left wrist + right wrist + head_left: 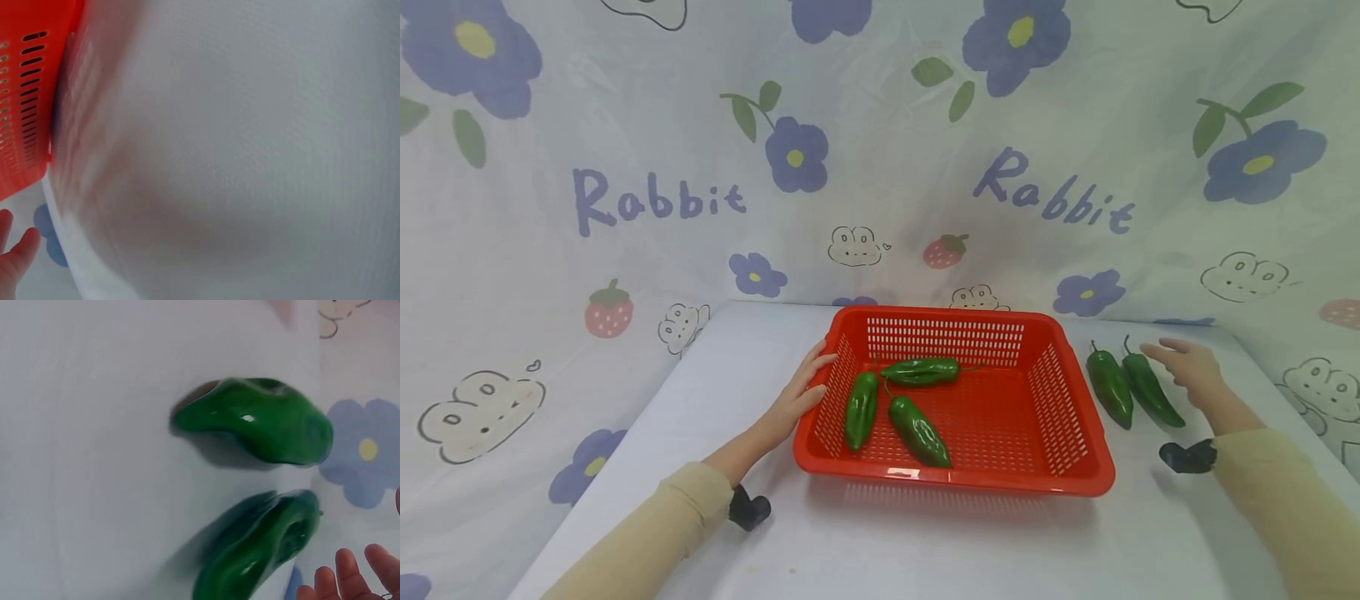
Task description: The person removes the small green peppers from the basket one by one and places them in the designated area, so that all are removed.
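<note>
A red plastic basket (955, 479) with slotted walls stands mid-table. Inside it, toward the left, lie three green peppers: one along the left wall (861, 410), one near the back (921, 372) and one at the front (919, 432). My left hand (797, 392) rests at the basket's left rim with its fingers spread. On the table to the right of the basket lie two more green peppers, a nearer-in one (1109, 387) and an outer one (1150, 390). My right hand (1187, 367) hovers just right of the outer pepper, fingers extended and holding nothing.
The white table (925, 554) runs back to a hanging cloth (880, 150) printed with flowers, strawberries and rabbits. A dark wrist device (748, 508) sits below the left wrist, and another (1187, 456) by the right wrist.
</note>
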Motion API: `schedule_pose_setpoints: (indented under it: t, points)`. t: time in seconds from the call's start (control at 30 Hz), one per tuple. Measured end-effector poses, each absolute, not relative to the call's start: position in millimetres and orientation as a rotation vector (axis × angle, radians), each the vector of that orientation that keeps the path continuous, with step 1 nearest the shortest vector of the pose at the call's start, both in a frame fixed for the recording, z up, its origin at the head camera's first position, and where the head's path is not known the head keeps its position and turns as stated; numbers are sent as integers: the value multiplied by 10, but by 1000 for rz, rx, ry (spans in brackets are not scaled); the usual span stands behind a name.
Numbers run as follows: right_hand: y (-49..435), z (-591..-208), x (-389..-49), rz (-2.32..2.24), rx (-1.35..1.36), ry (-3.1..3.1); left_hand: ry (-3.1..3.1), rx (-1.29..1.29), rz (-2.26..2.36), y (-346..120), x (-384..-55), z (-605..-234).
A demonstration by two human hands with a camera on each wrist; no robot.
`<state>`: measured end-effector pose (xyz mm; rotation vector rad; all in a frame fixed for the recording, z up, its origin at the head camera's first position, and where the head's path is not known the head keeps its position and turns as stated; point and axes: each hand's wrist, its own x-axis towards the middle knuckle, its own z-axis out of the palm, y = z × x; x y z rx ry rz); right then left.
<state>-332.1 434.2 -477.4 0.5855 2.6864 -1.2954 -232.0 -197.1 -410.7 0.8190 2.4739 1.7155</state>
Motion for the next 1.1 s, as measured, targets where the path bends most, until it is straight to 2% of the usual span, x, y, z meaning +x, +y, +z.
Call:
schedule_pose_setpoints:
  t: [0.2, 0.37, 0.6, 1.1]
  points:
    - [4276, -4616, -3355, -1280, 527, 2641, 2474, 803, 1721, -1967, -2321, -4107]
    - [4311, -4646, -3493, -1275, 408, 2730, 2479, 795, 1718, -1961, -2320, -4094]
    - [3296, -3357, -2699, -1317, 261, 2636, 2481, 794, 1711, -1966, -2326, -4093]
    - [2894, -2927, -2645, -1301, -21, 2675, 2477, 789, 1712, -1975, -2329, -4108]
